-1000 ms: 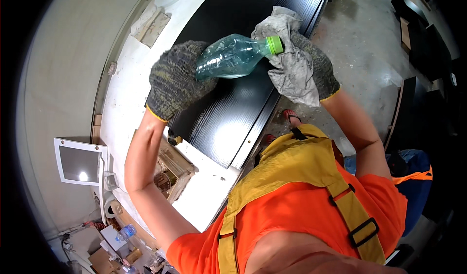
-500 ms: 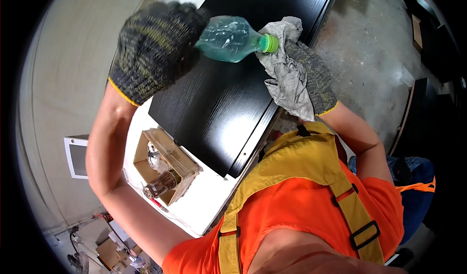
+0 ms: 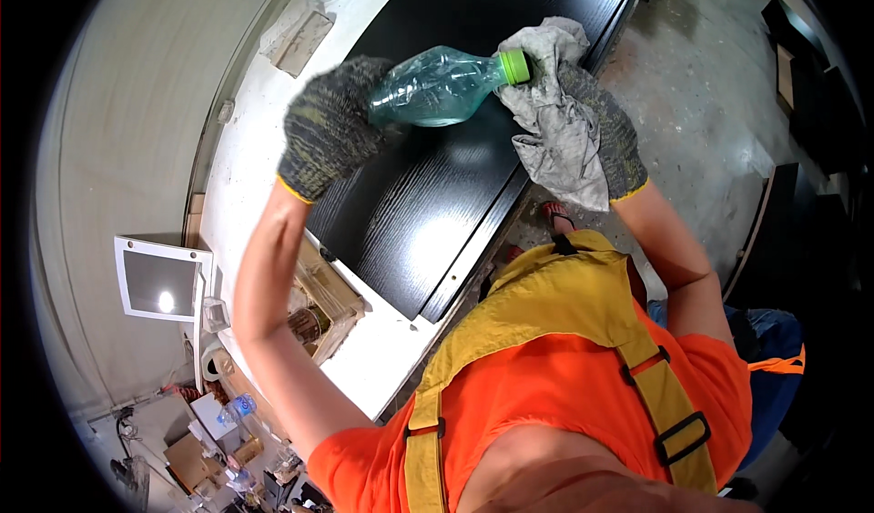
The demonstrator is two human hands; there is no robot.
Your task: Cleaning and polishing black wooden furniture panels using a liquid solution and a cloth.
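My left hand (image 3: 332,123), in a dark grey-and-yellow knitted glove, is wrapped round the base of a clear green plastic bottle (image 3: 439,87). The bottle lies sideways in the air, and its bright green cap (image 3: 515,66) points right. In the same kind of glove, my right hand (image 3: 612,132) grips a crumpled grey rag (image 3: 557,117), whose folds hide most of its fingers. The cap meets or overlaps the rag's left edge. Beneath both hands lies a glossy black wood-grain panel (image 3: 401,226).
On the white table (image 3: 369,367), a cardboard box (image 3: 341,299) holding a glass jar sits partly behind my left forearm. A white-framed panel (image 3: 162,281) stands by the left wall. Clutter (image 3: 241,449) fills the lower left. More dark boards (image 3: 787,231) stand at the right, beyond the concrete floor (image 3: 678,103).
My left hand has come right and down, farther from the camera, with the bottle. The rag and my right hand have shifted slightly up and right.
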